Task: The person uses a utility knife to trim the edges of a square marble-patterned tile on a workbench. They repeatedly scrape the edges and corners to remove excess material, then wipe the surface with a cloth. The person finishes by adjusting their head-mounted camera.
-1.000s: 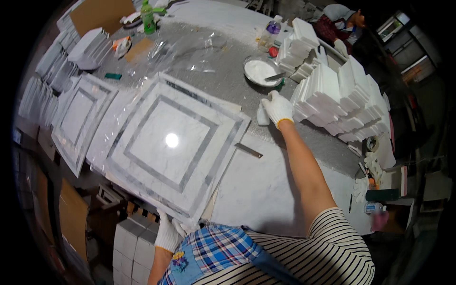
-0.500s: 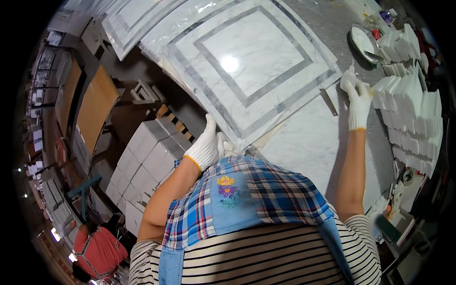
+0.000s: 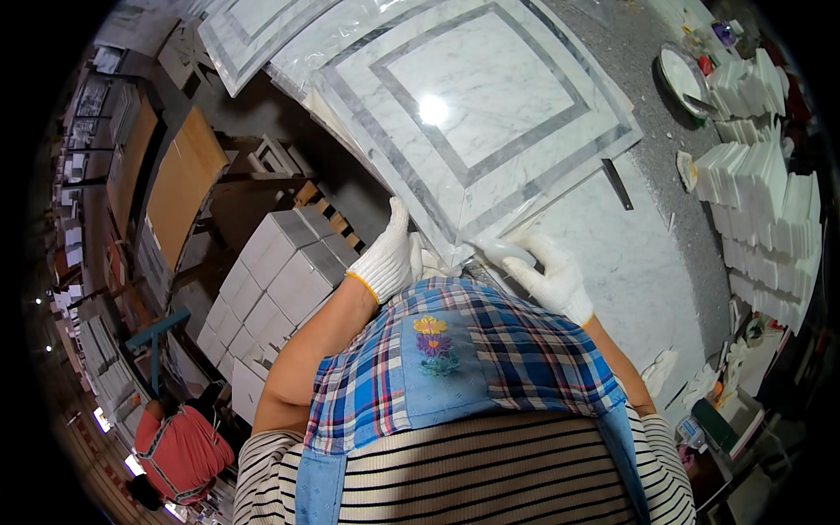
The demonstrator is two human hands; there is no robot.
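A square white marble panel [image 3: 499, 114] with grey band inlays lies on the worktable, a near corner pointing at me. My left hand [image 3: 385, 255], in a white knit glove, is at that corner. Its thumb lies along the left edge and its fingers curl at the corner, partly hidden. In my right hand [image 3: 556, 278], also gloved, is a whitish squeeze bottle [image 3: 501, 251] with a narrow nozzle. The bottle is tilted, its nozzle pointing left at the panel's near corner.
A metal ruler [image 3: 617, 184] lies right of the panel. Stacked white tiles [image 3: 761, 210] and a round dish [image 3: 682, 83] stand along the table's right side. Another inlaid panel [image 3: 249, 35] is at far left. Below are stacked grey-white blocks [image 3: 262, 276]; a person in red [image 3: 184, 451] is lower left.
My right hand has brought the squeeze bottle from the table's right side to the panel's near corner. The left hand has stayed at the corner. The view has shifted slightly.
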